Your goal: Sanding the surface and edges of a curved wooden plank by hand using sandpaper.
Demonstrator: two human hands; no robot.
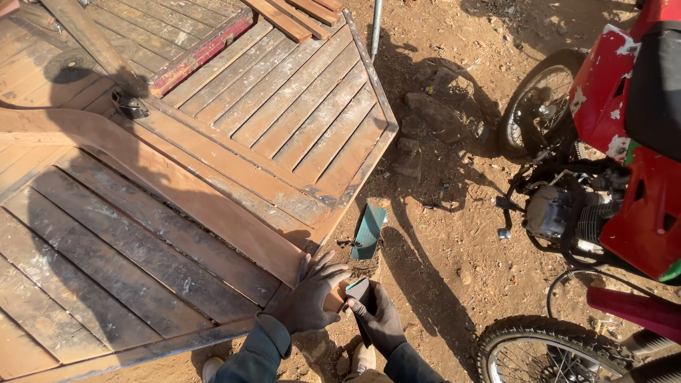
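Folded piece of dark sandpaper (360, 292), gripped in the clenched fingers of the right hand (379, 319) and pressed against the corner of the slatted wooden gate (234, 135). Left hand (310, 298) lies just beside it, fingers spread flat and released on the same corner. A second greenish sheet (369, 230) lies on the dirt ground (440, 269) just beyond the fingers. A red motorcycle (617, 156) stands well apart, to their right.

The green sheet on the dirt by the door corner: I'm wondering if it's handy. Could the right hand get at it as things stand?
Probably yes, once freed. The green sheet lies on open dirt just beyond the right hand, nothing between them, but that hand already holds a dark folded piece.
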